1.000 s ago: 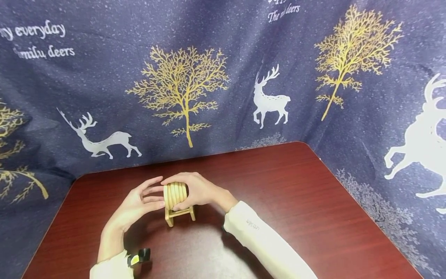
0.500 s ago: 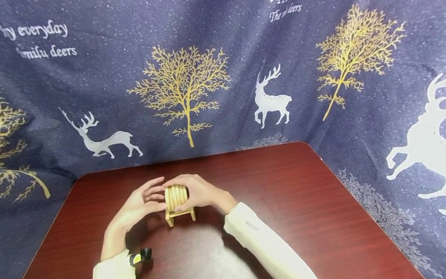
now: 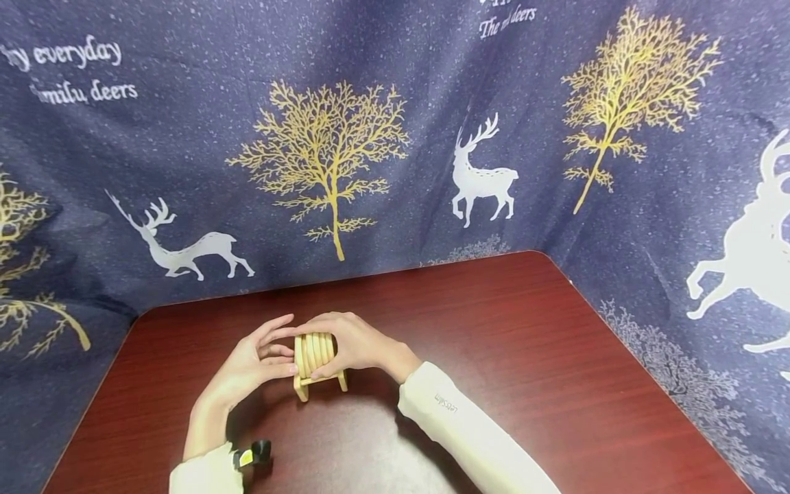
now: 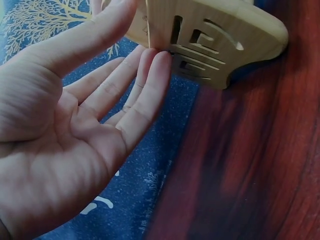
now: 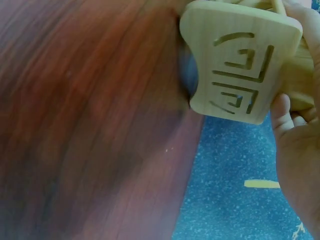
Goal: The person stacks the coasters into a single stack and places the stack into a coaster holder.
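Several light-wood discs that look like coasters (image 3: 315,353) stand on edge in a row in a small wooden rack (image 3: 322,379) on the table. My right hand (image 3: 361,345) grips the row from the right, thumb on the near side and fingers over the top. From the left, my left hand (image 3: 243,367) reaches in with fingers fairly straight, its fingertips at the leftmost disc. Cut-out line patterns mark the rack's end panels, seen in the left wrist view and on the end panel (image 5: 240,65) in the right wrist view. The discs' far side is hidden by my right fingers.
The dark red wooden table (image 3: 494,329) has rounded far corners. Behind it and along the right hangs a blue cloth (image 3: 395,68) with deer and trees printed on it. A black strap device (image 3: 253,454) sits at my left cuff.
My right hand has lowered slightly with the coasters, which sit deeper in the rack and lean more. The left hand has shifted a little right, staying beside them.
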### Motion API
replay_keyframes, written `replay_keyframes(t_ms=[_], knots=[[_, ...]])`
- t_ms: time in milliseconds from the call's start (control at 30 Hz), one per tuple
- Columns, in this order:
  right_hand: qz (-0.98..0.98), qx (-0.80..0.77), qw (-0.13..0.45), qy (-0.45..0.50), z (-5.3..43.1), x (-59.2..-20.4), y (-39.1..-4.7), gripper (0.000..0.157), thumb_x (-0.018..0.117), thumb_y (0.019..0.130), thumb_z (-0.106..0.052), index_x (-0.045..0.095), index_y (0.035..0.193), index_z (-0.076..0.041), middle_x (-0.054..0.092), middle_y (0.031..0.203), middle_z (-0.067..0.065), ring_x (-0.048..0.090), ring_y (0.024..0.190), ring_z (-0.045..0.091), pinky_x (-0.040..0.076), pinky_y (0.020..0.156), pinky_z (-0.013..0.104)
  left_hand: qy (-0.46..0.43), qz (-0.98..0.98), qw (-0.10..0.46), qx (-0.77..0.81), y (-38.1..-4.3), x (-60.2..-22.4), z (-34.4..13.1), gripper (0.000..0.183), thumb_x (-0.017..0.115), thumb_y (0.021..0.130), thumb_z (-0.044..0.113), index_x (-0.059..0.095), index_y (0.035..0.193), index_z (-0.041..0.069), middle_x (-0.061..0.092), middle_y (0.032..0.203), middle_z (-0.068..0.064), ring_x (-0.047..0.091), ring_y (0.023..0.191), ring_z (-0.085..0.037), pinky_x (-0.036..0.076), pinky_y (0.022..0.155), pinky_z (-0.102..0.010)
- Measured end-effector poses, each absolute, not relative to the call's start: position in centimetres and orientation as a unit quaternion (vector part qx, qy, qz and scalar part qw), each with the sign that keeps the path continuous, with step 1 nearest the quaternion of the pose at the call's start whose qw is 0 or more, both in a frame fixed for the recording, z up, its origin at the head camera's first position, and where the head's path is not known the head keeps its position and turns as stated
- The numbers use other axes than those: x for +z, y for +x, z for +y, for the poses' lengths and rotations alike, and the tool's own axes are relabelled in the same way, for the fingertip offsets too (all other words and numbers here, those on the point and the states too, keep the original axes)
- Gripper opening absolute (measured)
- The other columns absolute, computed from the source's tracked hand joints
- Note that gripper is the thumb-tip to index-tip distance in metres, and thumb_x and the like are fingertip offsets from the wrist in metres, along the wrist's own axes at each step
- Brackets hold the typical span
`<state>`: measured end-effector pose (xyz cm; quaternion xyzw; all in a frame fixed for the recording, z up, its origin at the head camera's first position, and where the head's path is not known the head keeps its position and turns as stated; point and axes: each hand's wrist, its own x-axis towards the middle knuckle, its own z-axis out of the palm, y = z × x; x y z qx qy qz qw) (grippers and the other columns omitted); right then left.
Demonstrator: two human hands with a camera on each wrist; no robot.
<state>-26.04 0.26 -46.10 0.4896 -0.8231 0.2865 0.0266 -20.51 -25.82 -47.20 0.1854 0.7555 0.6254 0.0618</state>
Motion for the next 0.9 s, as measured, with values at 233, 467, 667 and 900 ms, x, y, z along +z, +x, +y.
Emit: replay_keyframes(t_ms=[233, 467, 667, 900], knots=[[-0.816, 0.290, 0.031, 0.499, 0.5, -46.5, -26.1, 0.083, 0.102, 0.081, -0.037, 0.068, 0.153, -0.017, 0.072, 0.146, 0.003, 0.066, 0.137, 0.017, 0.045, 0.120, 0.022, 0.193, 0.749, 0.060, 0.631, -20.8, -47.8, -25.8, 0.091, 0.086, 0.087, -0.013, 0.042, 0.166, 0.001, 0.069, 0.136, 0.010, 0.070, 0.105, -0.013, 0.063, 0.096, -0.024], [-0.824, 0.284, 0.015, 0.490, 0.8, -47.1, -26.1, 0.082, 0.096, 0.089, -0.040, 0.062, 0.160, -0.020, 0.066, 0.156, 0.003, 0.060, 0.145, 0.015, 0.041, 0.124, 0.023, 0.200, 0.745, 0.066, 0.633, -20.9, -47.8, -26.0, 0.093, 0.085, 0.087, -0.014, 0.041, 0.167, 0.004, 0.068, 0.137, 0.007, 0.070, 0.105, -0.010, 0.063, 0.095, -0.025], [-0.836, 0.259, 0.011, 0.484, 1.0, -47.0, -25.9, 0.085, 0.091, 0.093, -0.048, 0.053, 0.167, -0.027, 0.059, 0.164, 0.001, 0.054, 0.152, 0.014, 0.041, 0.126, 0.030, 0.219, 0.746, 0.058, 0.627, -20.9, -48.0, -26.2, 0.087, 0.082, 0.091, -0.014, 0.044, 0.166, 0.006, 0.070, 0.138, 0.010, 0.071, 0.106, -0.010, 0.063, 0.089, -0.022], [-0.843, 0.239, 0.016, 0.482, 1.1, -47.0, -25.8, 0.083, 0.089, 0.094, -0.049, 0.055, 0.166, -0.023, 0.059, 0.164, -0.001, 0.054, 0.151, 0.016, 0.045, 0.124, 0.033, 0.222, 0.746, 0.054, 0.625, -20.9, -48.0, -26.2, 0.083, 0.080, 0.094, -0.012, 0.043, 0.166, 0.002, 0.071, 0.140, 0.003, 0.073, 0.108, -0.012, 0.065, 0.089, -0.025]])
